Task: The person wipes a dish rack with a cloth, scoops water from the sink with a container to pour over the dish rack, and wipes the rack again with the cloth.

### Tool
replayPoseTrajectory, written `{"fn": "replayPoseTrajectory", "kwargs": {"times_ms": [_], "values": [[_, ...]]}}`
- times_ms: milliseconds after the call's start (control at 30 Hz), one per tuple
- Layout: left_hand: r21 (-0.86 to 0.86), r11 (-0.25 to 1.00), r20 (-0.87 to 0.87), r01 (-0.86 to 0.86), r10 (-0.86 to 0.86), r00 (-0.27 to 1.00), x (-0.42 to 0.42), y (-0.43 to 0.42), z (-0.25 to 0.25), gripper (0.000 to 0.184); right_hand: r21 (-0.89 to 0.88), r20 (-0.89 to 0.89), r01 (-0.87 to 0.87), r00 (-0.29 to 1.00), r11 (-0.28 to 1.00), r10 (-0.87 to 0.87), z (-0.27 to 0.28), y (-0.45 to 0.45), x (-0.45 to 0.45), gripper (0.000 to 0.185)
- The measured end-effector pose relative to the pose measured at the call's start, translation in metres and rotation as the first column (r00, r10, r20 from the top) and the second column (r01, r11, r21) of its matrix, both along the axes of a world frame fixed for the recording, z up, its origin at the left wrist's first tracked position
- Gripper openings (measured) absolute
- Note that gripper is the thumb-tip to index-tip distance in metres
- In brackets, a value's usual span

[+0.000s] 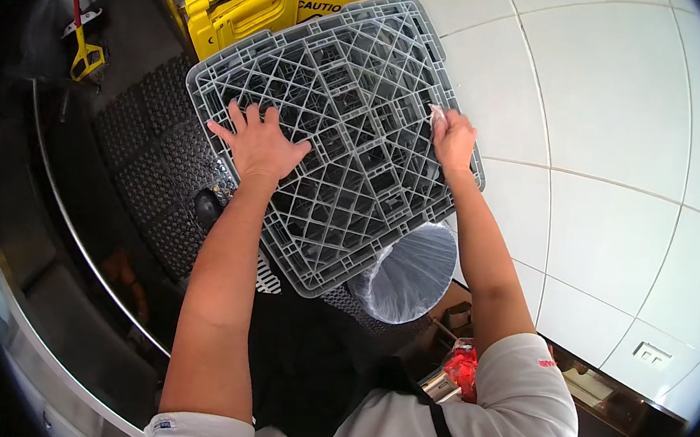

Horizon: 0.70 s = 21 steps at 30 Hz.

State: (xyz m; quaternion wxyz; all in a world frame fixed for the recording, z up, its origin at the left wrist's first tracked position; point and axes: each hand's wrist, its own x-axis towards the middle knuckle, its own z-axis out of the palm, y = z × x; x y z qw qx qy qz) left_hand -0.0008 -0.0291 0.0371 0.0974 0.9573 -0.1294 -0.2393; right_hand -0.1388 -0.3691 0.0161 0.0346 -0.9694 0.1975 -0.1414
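Two arms (pixel 220 299) outstretched, left fingers (pixel 253 115) splayed on crate (pixel 355 149), right fingers (pixel 453 121) gripping white wad (pixel 437 113)

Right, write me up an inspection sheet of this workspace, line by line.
Surface: black perforated rubber mat on the floor, partly covered.
Job's things: grey rectangular plastic lattice grid; small white crumpled wad, material unclear.
Clutter: round bin lined with clear plastic film by the grid's near edge; yellow plastic caution sign at its far edge.
Hands: left hand spread over the grid, bare; right hand gripping the wad at the grid's right side.
Cables: nothing seen.
Surroundings: white tiled wall on the right, with a white rectangular outlet plate low down.
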Motion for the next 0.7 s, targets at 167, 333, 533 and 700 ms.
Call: {"fn": "replayPoseTrajectory", "kwargs": {"times_ms": [167,333,533,700], "values": [[-0.007,1.0,0.016,0.002,-0.002,1.0,0.0,0.001,-0.001,0.084,-0.009,-0.254,-0.181,0.952,0.983,0.173,0.013,0.002,-0.011,0.009],[-0.004,1.0,0.023,0.009,-0.009,1.0,0.001,0.0,-0.004,0.084,-0.046,-0.092,-0.034,0.995,0.998,0.03,-0.004,0.016,-0.013,0.01],[0.002,1.0,-0.018,0.011,-0.011,1.0,0.001,0.001,-0.001,0.085,0.215,-0.131,0.002,0.991,0.977,0.027,0.041,-0.001,0.023,0.019],[-0.004,1.0,0.026,0.006,-0.006,1.0,-0.002,0.0,-0.006,0.083,-0.204,-0.239,-0.266,0.947,0.942,0.215,0.007,-0.015,0.066,0.011]]}}
